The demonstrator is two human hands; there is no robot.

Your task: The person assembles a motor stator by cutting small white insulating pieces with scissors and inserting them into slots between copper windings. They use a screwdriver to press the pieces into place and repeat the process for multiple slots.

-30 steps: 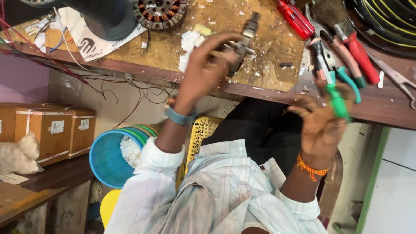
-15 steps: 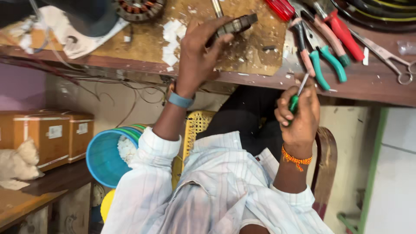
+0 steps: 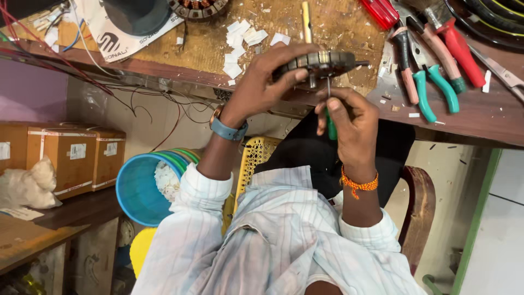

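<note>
A round motor part (image 3: 322, 63), dark with a metal shaft, is held by the left hand (image 3: 267, 82) just above the front edge of the workbench (image 3: 480, 117); the fingers are closed around its rim. A small green-handled screwdriver (image 3: 331, 117) is gripped in the right hand (image 3: 349, 117), closed tightly, and its thin blade is pointed up against the underside of the part. It is judged that the work on the part is in the middle: the tool is already applied, but nothing is seen removed yet. Pliers (image 3: 431, 87) with green handles are laid near the right edge, and paper scraps (image 3: 240, 41) are scattered further back. A blue bucket (image 3: 136, 188) is seen below.
</note>
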